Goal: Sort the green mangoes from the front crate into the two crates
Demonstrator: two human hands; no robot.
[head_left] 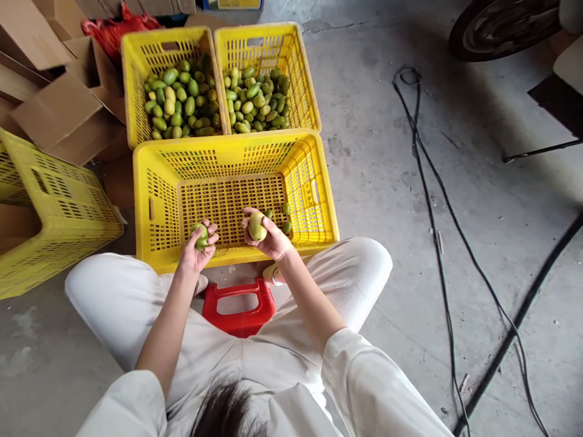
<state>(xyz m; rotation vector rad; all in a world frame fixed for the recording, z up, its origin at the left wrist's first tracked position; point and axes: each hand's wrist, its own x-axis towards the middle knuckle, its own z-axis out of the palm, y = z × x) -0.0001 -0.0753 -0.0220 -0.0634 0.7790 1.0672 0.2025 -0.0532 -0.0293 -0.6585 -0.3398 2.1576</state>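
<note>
My left hand (197, 249) is closed round a green fruit (201, 233), and my right hand (268, 235) is closed round a yellowish-green fruit (257, 225). Both hands hover over the near rim of a big yellow plastic crate (155, 182) in front of my knees. A few small green fruits (286, 217) lie on its floor at the right. Behind it stand two more yellow crates, the left crate (132, 79) and the right crate (303, 73), each holding many green fruits.
A red plastic stool (239, 306) shows between my legs. Another yellow crate (54, 212) lies tipped on the left, with cardboard boxes (59, 109) behind it. Black cables (432, 200) run over the concrete floor at the right, near a tyre (501, 27).
</note>
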